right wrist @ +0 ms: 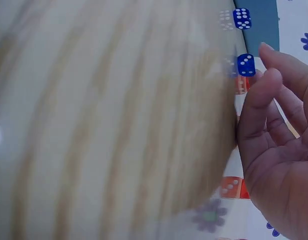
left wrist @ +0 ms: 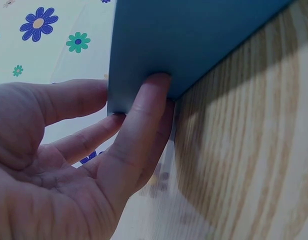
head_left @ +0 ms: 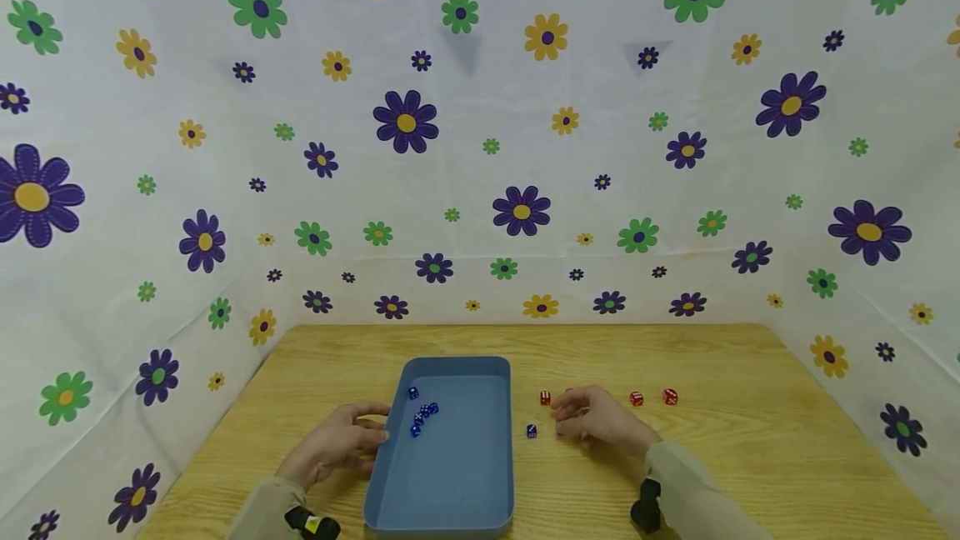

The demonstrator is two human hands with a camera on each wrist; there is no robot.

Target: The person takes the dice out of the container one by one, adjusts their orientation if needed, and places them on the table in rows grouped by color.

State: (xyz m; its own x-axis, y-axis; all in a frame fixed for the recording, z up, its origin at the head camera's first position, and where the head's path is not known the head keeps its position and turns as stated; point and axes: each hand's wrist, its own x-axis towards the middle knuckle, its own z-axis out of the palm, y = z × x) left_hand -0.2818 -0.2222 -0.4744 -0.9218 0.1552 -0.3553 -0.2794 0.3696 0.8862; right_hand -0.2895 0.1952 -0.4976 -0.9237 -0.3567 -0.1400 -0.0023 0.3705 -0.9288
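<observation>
My left hand [head_left: 341, 444] rests its fingertips on the outer left wall of a blue tray [head_left: 450, 515]; the left wrist view shows them touching the tray's side [left wrist: 194, 45]. Several blue dice [head_left: 416, 431] lie inside, toward the tray's left. Right of the tray, my right hand [head_left: 600, 419] is low over the table, its thumb and index fingertips apart beside a blue die [right wrist: 246, 65] that sits on the wood. Another blue die [head_left: 532, 432] lies between that hand and the tray.
A row of red dice lies behind and beside the right hand: one red die [head_left: 545, 397] to its left, others such as this red die [head_left: 670, 396] to its right, one partly hidden. A flowered cloth [head_left: 480, 273] encloses the wooden table [head_left: 712, 473].
</observation>
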